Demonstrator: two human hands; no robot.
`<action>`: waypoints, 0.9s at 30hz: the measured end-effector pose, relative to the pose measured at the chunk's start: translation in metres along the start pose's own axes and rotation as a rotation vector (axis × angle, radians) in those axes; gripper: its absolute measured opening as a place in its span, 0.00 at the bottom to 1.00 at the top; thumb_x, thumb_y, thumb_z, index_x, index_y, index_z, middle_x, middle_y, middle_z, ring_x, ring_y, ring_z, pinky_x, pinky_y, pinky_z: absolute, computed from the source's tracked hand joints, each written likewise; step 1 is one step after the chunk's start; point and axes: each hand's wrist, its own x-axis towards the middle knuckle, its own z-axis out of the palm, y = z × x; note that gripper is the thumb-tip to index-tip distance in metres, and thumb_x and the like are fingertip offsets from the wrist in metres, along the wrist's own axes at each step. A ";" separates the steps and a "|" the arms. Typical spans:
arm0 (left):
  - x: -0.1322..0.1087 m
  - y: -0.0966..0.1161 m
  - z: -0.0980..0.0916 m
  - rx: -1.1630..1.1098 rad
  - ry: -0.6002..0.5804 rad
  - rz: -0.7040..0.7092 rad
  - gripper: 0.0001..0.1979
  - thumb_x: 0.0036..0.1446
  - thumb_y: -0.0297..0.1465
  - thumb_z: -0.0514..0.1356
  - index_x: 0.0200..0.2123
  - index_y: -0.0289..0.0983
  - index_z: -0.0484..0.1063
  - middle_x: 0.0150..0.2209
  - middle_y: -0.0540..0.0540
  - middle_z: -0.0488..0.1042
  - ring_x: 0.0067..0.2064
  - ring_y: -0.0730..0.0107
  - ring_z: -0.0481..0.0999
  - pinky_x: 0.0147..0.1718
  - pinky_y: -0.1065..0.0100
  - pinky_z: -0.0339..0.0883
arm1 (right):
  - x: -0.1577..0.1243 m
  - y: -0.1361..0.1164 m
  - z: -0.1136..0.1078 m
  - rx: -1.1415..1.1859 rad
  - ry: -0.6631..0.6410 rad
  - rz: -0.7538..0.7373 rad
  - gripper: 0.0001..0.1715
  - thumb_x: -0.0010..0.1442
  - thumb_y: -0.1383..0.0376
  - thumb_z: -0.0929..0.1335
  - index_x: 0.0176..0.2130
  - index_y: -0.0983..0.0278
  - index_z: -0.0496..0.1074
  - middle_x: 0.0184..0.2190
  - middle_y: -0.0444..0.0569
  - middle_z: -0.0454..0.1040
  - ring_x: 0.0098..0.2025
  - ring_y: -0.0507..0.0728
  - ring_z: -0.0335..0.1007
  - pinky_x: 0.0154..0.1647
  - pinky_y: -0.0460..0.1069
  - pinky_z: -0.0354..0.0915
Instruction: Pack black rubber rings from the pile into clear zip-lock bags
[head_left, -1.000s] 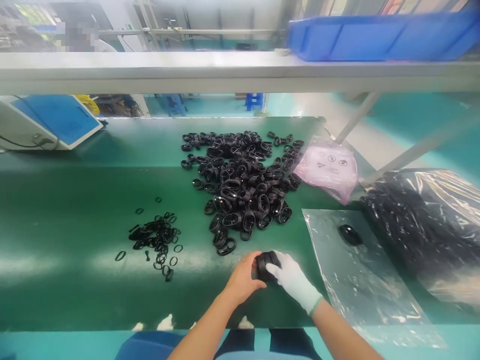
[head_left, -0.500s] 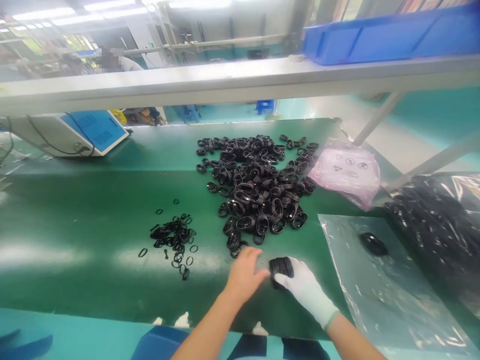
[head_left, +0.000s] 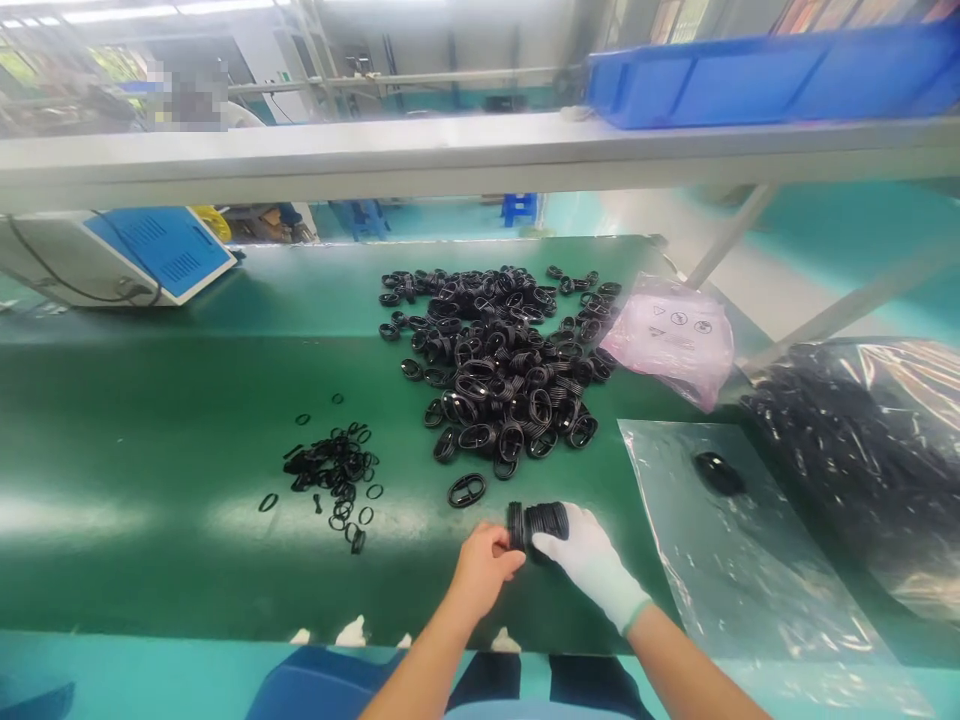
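My bare left hand (head_left: 486,568) pinches a coiled black cable (head_left: 515,526) standing on edge, just left of a row of coiled cables (head_left: 547,522). Around the right end of that row my right hand (head_left: 592,560), in a white glove, is closed. A large pile of coiled black cables (head_left: 495,350) lies beyond both hands. One single coil (head_left: 466,490) rests flat between the pile and my left hand. Small black rings (head_left: 337,468) are scattered to the left on the green table (head_left: 187,520).
On the right are a clear plastic bag (head_left: 750,560) with a black item inside, a pink bag (head_left: 671,335) and a large bag of black items (head_left: 847,450). A blue bin (head_left: 772,80) sits on the shelf (head_left: 337,165) above. A blue-and-white box (head_left: 161,250) stands back left.
My left hand has closed on a coil and brought it beside the row. One coil now lies apart from the pile. The whole view has shifted slightly.
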 end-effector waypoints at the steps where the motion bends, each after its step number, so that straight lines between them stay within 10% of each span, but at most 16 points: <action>1: 0.000 -0.004 0.009 -0.056 -0.004 -0.014 0.06 0.43 0.29 0.58 0.21 0.36 0.61 0.28 0.53 0.58 0.23 0.81 0.64 0.22 0.74 0.63 | 0.000 0.000 0.000 0.004 0.004 -0.008 0.25 0.46 0.56 0.65 0.43 0.63 0.65 0.39 0.51 0.66 0.43 0.59 0.64 0.42 0.50 0.59; 12: -0.001 -0.007 0.018 0.145 -0.036 0.009 0.04 0.44 0.29 0.59 0.22 0.36 0.65 0.30 0.51 0.63 0.26 0.76 0.68 0.25 0.72 0.64 | -0.003 -0.007 0.010 -0.092 0.032 0.105 0.41 0.42 0.51 0.67 0.52 0.67 0.57 0.47 0.59 0.61 0.47 0.64 0.63 0.45 0.53 0.59; 18: 0.020 0.025 -0.036 0.855 0.377 -0.018 0.20 0.52 0.35 0.54 0.49 0.37 0.60 0.46 0.40 0.62 0.42 0.61 0.68 0.36 0.63 0.63 | -0.003 -0.011 0.010 -0.091 -0.002 0.154 0.44 0.40 0.50 0.67 0.52 0.67 0.56 0.48 0.58 0.59 0.49 0.64 0.62 0.46 0.54 0.59; 23: 0.033 0.037 -0.058 1.082 0.018 0.254 0.16 0.50 0.23 0.54 0.42 0.43 0.66 0.50 0.44 0.61 0.49 0.60 0.63 0.45 0.61 0.58 | -0.002 -0.009 0.011 -0.080 0.006 0.150 0.44 0.40 0.51 0.67 0.52 0.67 0.56 0.47 0.57 0.58 0.48 0.64 0.62 0.46 0.54 0.60; 27: 0.024 0.035 -0.049 1.161 -0.083 0.347 0.32 0.40 0.27 0.64 0.51 0.44 0.60 0.58 0.41 0.53 0.53 0.52 0.58 0.47 0.56 0.57 | -0.001 -0.010 0.012 -0.074 0.000 0.165 0.45 0.40 0.51 0.67 0.53 0.67 0.54 0.48 0.58 0.57 0.48 0.64 0.61 0.46 0.54 0.60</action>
